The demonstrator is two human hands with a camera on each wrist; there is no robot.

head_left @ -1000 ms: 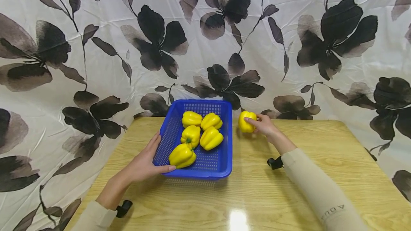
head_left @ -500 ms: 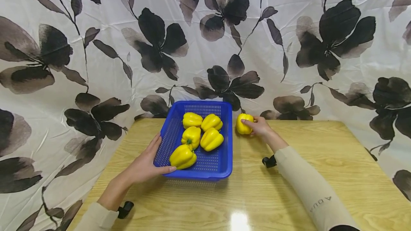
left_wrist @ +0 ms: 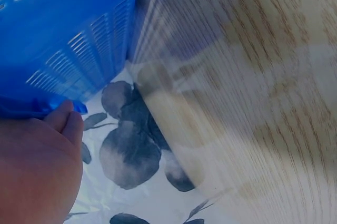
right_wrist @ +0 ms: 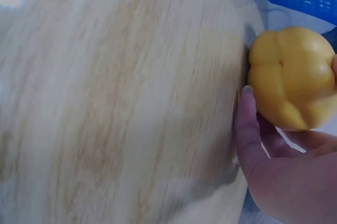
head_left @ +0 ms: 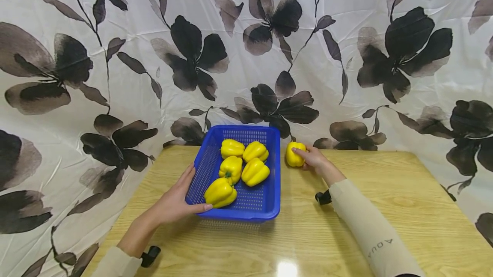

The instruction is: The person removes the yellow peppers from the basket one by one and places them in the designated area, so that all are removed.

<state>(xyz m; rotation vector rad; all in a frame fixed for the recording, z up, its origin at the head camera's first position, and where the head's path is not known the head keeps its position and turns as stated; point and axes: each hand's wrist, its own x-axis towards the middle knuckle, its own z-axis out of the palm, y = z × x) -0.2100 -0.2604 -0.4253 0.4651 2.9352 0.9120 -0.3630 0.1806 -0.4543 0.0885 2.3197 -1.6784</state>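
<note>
In the head view a blue perforated basket (head_left: pixel 271 174) holds several yellow bell peppers, among them one (head_left: pixel 221 193) at its near left corner. The left hand (head_left: pixel 175 202) grips the basket's left near corner, thumb over the front rim and fingers along the left side; the left wrist view shows this hand (left_wrist: pixel 39 168) at the basket (left_wrist: pixel 63 34). Right of the basket, the right hand (head_left: pixel 317 159) holds a single yellow pepper (head_left: pixel 295 154) between thumb and fingers. The right wrist view has the pepper (right_wrist: pixel 292 76) within the curved fingers of the hand (right_wrist: pixel 287 176), low by the table.
A light wooden table (head_left: pixel 346 242) lies under everything. Behind it and at the sides hangs a white cloth (head_left: pixel 239 71) with dark flower prints. Dark straps or mounts sit at both wrists, such as the one (head_left: pixel 150 256) by the left sleeve.
The right hand with its pepper has shifted slightly left toward the basket since a second ago. The left hand keeps its grip, and the peppers in the basket lie as before.
</note>
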